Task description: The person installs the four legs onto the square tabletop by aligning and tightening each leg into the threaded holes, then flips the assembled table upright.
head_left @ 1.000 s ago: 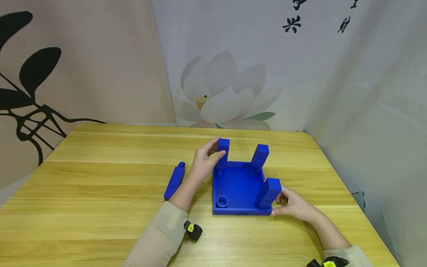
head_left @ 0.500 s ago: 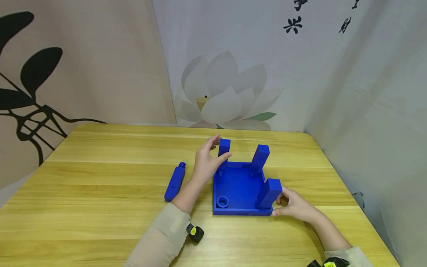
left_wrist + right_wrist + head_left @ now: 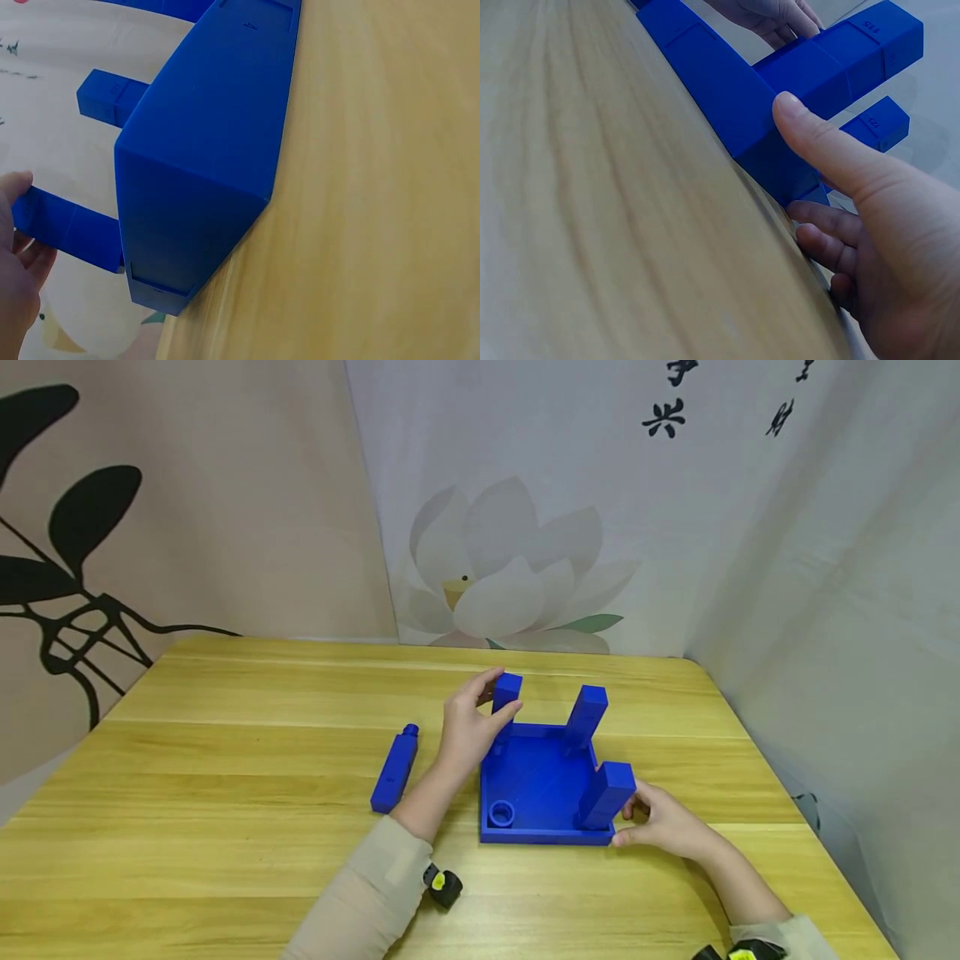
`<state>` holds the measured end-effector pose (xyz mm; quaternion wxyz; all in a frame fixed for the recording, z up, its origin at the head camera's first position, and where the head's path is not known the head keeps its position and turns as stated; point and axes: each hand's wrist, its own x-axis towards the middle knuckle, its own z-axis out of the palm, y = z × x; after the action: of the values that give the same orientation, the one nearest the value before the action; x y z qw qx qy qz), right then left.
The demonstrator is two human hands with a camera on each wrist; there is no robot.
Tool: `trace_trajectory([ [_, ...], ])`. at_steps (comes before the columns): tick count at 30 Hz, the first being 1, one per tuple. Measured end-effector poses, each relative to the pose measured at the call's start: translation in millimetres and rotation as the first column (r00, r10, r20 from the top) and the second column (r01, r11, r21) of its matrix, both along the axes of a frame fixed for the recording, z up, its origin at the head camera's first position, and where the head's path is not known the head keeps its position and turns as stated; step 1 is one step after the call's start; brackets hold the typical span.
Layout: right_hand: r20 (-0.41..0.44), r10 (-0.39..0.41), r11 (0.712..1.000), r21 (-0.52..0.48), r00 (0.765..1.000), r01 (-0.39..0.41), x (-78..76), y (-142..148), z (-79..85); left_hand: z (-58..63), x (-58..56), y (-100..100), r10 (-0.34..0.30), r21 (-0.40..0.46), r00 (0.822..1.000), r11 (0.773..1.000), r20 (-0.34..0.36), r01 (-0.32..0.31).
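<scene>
A blue square tray-like base [image 3: 543, 785] lies on the table with its raised rim upward. My left hand [image 3: 467, 727] pinches the upper part of the blue far-left leg [image 3: 507, 690] between thumb and fingers. That leg stands upright in its corner; its foot is partly hidden. My right hand [image 3: 663, 822] grips the base's near-right corner, thumb on the near side and fingers round the right side. Beside it, the near-right leg [image 3: 606, 795] stands in its corner. A far-right leg [image 3: 585, 718] stands behind. The near-left corner bears a bare round socket [image 3: 501, 825].
Left of the base, a loose blue leg [image 3: 394, 770] with a round threaded-looking end lies near my left forearm. The wooden table [image 3: 225, 777] reaches back to a printed curtain [image 3: 525, 552]. Each wrist wears a small black camera [image 3: 446, 889].
My left thumb and fingers loosened from the far-left leg, then closed on it again. The leg's top shifted slightly to the right. My right hand stayed at the base's corner.
</scene>
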<state>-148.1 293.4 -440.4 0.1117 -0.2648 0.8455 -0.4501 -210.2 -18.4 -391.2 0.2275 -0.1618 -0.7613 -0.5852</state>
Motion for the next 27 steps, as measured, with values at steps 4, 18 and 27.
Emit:
trace_trajectory([
  [4, 0.004, -0.004, 1.000, 0.012, 1.000, 0.004, -0.1, 0.7, 0.1, -1.4, -1.0, -0.1, -0.041, -0.011, 0.999, 0.999, 0.000, 0.041],
  [18, 0.010, 0.005, 1.000, 0.006, 1.000, -0.005, -1.8, 2.9, -2.8, -1.9, -0.1, -3.5, -0.208, -0.061, 0.977, 0.976, 0.046, 0.210],
  [27, 0.001, 0.010, 1.000, 0.000, 1.000, -0.010, -1.8, 2.8, -3.6, -5.8, -2.1, -4.6, -0.223, -0.061, 0.971, 0.972, 0.087, 0.229],
])
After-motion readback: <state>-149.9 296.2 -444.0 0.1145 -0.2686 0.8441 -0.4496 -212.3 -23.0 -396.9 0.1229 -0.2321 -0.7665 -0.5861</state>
